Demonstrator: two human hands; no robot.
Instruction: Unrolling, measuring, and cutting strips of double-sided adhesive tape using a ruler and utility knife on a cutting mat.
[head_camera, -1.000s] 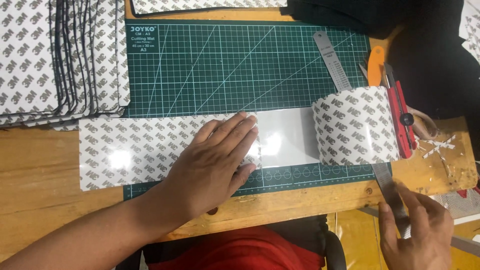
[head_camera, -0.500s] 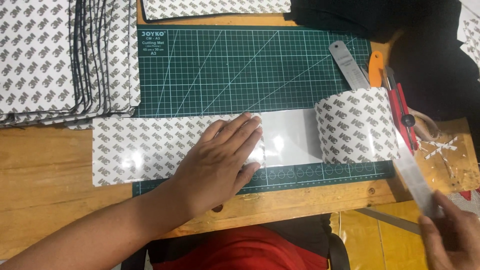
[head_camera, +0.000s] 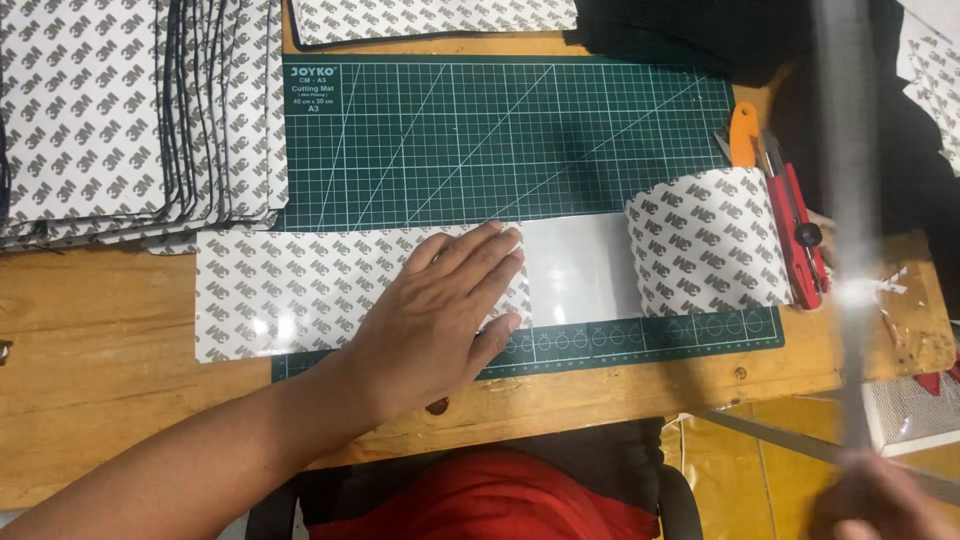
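My left hand lies flat, fingers spread, on a long strip of patterned white backing sheet that runs across the front of the green cutting mat. The strip's right end curls up into a roll, with a plain white stretch between. My right hand is at the bottom right corner, blurred, shut on a long metal ruler that stands nearly upright and blurred along the right side.
A fanned stack of patterned sheets fills the upper left. A red cutter and an orange-handled tool lie right of the roll. Black material sits at the top. The wooden table's front edge is near my red-clothed lap.
My right hand has picked the metal ruler up from the table's right edge and swung it upright. My left hand stays pressed on the strip.
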